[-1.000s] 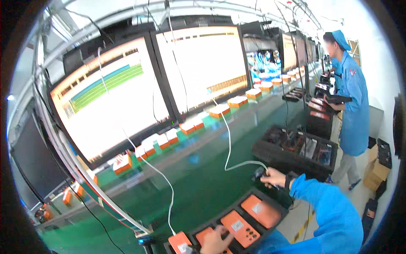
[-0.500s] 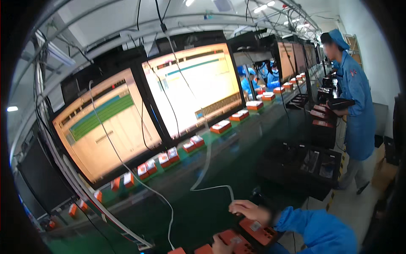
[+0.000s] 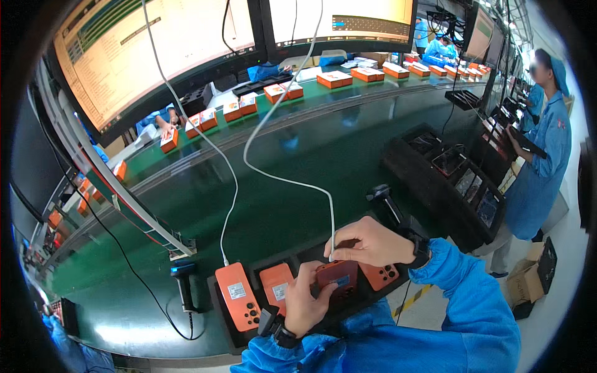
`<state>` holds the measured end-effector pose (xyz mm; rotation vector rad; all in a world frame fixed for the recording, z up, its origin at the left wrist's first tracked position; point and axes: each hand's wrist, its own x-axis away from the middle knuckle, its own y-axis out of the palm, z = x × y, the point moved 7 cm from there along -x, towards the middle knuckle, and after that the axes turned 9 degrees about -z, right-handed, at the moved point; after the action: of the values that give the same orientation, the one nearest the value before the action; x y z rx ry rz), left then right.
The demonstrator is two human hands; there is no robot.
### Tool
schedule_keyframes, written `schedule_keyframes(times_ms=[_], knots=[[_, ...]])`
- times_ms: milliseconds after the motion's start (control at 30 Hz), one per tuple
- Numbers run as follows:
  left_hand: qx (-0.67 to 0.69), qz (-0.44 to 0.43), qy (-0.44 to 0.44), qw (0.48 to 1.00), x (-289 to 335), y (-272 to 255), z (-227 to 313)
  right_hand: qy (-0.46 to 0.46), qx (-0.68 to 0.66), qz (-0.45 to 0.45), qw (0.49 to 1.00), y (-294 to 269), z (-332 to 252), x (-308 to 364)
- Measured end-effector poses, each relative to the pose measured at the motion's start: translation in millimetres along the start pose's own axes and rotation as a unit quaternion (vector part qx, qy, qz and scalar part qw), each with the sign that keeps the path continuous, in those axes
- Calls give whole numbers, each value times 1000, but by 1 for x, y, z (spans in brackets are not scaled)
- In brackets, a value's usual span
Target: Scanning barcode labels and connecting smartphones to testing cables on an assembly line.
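Note:
My left hand [image 3: 306, 303] is closed around an orange phone [image 3: 344, 273], its thumb across the back, which carries a pale label. At the phone's upper edge my right hand [image 3: 373, 242] pinches the plug end of a white charging cable [image 3: 292, 177]. The plug meets that edge; whether it is fully seated cannot be made out. Left of my hands lies a second orange phone [image 3: 275, 280], partly covered by my left hand. Further left, another phone [image 3: 236, 291] has a white cable in its top end. One more phone [image 3: 377, 273] sits beneath my right wrist. All rest in a black tray [image 3: 219, 304].
Barcode scanners stand on the green bench, one left of the tray [image 3: 184, 289] and one beyond my right hand [image 3: 387, 202]. A black compartment box [image 3: 435, 180] is at the right. Orange-white boxes [image 3: 334, 79] line the far side. A co-worker [image 3: 547, 143] stands at right.
My view has tilted down toward the tray. My right hand has brought the cable's plug to the phone's edge, and my left hand now grips that phone.

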<state>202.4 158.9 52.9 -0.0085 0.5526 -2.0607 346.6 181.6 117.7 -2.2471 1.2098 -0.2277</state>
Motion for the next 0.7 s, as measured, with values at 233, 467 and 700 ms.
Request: schedule_keyframes(times_ms=[233, 467, 700], knots=[[-13, 21, 20, 1000, 7, 2, 1, 40, -24, -31, 998, -1, -13, 4], [-29, 45, 36, 998, 8, -1, -2, -18, 88, -58, 994, 5, -25, 2], [-204, 84, 6, 975, 7, -54, 10, 58, 27, -19, 998, -14, 48, -45]])
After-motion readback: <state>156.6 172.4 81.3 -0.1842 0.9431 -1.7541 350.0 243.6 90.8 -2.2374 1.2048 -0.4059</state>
